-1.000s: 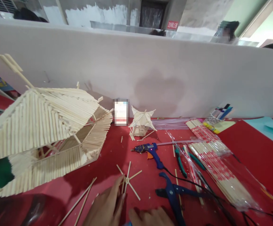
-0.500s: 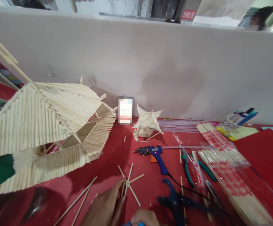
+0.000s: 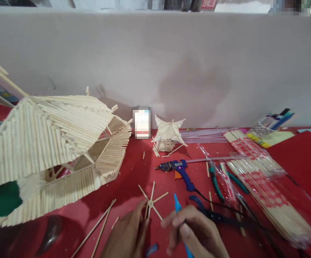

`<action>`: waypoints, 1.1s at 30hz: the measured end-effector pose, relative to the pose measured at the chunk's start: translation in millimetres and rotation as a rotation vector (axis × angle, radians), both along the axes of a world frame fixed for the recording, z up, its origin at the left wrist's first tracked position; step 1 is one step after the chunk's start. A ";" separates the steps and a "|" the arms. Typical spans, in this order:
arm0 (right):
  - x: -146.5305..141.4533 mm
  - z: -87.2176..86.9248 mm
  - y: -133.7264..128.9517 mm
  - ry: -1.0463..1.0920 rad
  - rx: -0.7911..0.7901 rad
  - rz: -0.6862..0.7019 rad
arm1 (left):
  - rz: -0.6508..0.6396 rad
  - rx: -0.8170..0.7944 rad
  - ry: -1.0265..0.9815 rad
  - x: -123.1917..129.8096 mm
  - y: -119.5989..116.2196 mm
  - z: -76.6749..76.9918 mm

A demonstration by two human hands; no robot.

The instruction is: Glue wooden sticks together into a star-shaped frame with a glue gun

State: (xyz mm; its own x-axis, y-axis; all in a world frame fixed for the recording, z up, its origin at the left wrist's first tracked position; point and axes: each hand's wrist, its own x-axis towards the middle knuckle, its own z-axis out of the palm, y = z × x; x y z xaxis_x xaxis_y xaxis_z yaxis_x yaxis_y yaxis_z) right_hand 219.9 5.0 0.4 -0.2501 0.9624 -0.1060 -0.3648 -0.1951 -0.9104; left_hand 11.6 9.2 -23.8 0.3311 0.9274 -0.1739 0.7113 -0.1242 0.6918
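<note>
right hand (image 3: 195, 229) pinching blue pen (image 3: 177, 202), lower centre of frame.
my left hand (image 3: 130, 229) pinches the stick star (image 3: 150, 204), likely to steady it.

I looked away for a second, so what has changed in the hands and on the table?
The right hand has moved up and rightward from the bottom edge, bringing a blue pen into clear view. A small blue piece now shows apart from it. The left hand stays at the spoked stick frame; the glue gun lies as it was.
</note>
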 end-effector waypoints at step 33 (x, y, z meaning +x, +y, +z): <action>-14.8 -16.4 13.5 -0.492 0.086 -0.260 | 0.024 -0.041 0.023 6.5 3.9 3.3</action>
